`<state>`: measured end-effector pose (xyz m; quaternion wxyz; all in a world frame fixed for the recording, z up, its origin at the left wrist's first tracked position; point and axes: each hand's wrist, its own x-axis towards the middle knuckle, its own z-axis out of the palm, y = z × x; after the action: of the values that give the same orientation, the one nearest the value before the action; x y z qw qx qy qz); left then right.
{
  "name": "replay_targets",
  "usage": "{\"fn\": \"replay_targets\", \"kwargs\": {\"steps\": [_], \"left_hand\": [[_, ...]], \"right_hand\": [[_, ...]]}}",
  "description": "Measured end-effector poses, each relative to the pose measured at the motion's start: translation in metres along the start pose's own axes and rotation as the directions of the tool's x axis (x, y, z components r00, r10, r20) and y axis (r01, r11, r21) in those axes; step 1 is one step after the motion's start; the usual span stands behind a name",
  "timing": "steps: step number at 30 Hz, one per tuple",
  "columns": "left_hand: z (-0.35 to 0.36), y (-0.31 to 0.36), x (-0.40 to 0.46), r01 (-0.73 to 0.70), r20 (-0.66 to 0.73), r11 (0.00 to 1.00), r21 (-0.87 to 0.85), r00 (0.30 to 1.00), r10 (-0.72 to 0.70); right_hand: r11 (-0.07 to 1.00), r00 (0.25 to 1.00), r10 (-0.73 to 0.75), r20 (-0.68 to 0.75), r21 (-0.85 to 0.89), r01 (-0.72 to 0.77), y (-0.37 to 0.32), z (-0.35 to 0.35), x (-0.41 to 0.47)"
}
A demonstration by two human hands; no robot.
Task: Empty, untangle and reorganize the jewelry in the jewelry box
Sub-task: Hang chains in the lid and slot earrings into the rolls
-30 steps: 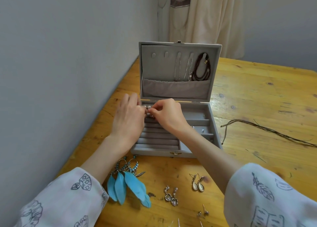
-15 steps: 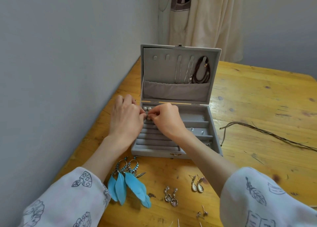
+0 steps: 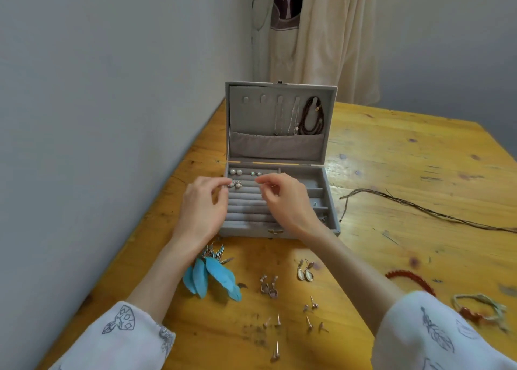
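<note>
The grey jewelry box (image 3: 331,202) stands open in the middle of the wooden table. In its lid hang thin chains (image 3: 286,118) and a dark beaded bracelet (image 3: 312,118). Pearl studs (image 3: 235,171) and small studs (image 3: 256,173) sit in the back ring roll. A sparkly earring pair (image 3: 235,184) sits one row nearer. My left hand (image 3: 201,207) hovers over the box's left edge, its loosely curled fingertips right beside that pair. My right hand (image 3: 285,199) hovers over the rolls with thumb and forefinger close together; I see nothing between them.
In front of the box lie blue feather earrings (image 3: 212,280), crystal drops (image 3: 268,287), cream oval drops (image 3: 305,271) and several loose studs (image 3: 307,313). A brown cord (image 3: 419,207), a red bead bracelet (image 3: 411,277) and a braided bracelet (image 3: 481,308) lie right. A wall runs along the left.
My hands were pressed together over the back rolls. They have drawn apart, and the sparkly earring pair now shows in the roll between them.
</note>
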<state>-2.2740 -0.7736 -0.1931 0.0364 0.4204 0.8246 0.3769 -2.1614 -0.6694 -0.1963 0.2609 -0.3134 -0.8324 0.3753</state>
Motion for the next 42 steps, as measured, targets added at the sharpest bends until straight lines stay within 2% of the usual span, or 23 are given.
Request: {"fn": "replay_targets", "kwargs": {"steps": [4,8,10,12,16,27,30,35,37,42], "left_hand": [[0.011,0.023,-0.048,-0.112,-0.052,0.982,-0.149,0.993,0.106],[0.034,0.037,-0.081,-0.167,0.126,0.967,-0.192,0.973,0.193],[0.046,0.039,-0.087,-0.162,0.21,0.975,-0.154,0.958,0.193],[0.053,0.04,-0.091,-0.107,0.241,0.987,-0.122,0.961,0.134],[0.06,0.039,-0.091,-0.038,0.223,0.995,-0.088,0.973,0.057],[0.072,0.047,-0.101,-0.066,0.13,0.998,-0.003,0.989,0.066],[0.062,0.048,-0.098,-0.059,0.134,0.995,-0.084,0.988,0.07],[0.033,0.05,-0.074,0.001,0.108,0.966,-0.259,0.994,0.028],[0.023,0.05,-0.055,0.043,0.096,0.945,-0.324,0.995,-0.013],[0.015,0.036,-0.006,0.099,0.074,0.966,-0.24,0.994,-0.083]], "right_hand": [[0.991,0.989,0.038,-0.146,0.131,-0.019,0.01,-0.026,-0.064],[0.992,0.967,0.121,-0.226,0.0,-0.124,0.037,-0.036,-0.113],[0.986,0.972,0.128,-0.196,-0.083,-0.146,0.048,-0.036,-0.122],[0.983,0.98,0.103,-0.168,-0.131,-0.126,0.051,-0.035,-0.126],[0.977,0.986,0.052,-0.157,-0.195,-0.083,0.052,-0.03,-0.127],[0.985,0.985,0.061,-0.161,-0.151,-0.086,0.053,-0.032,-0.128],[0.994,0.984,0.103,-0.148,-0.032,-0.108,0.048,-0.037,-0.123],[0.994,0.994,0.076,-0.084,0.086,-0.069,0.023,-0.052,-0.088],[0.997,0.998,0.049,-0.037,0.064,-0.047,0.013,-0.053,-0.067],[1.0,0.995,0.014,0.104,-0.002,-0.013,0.003,-0.04,-0.019]]}}
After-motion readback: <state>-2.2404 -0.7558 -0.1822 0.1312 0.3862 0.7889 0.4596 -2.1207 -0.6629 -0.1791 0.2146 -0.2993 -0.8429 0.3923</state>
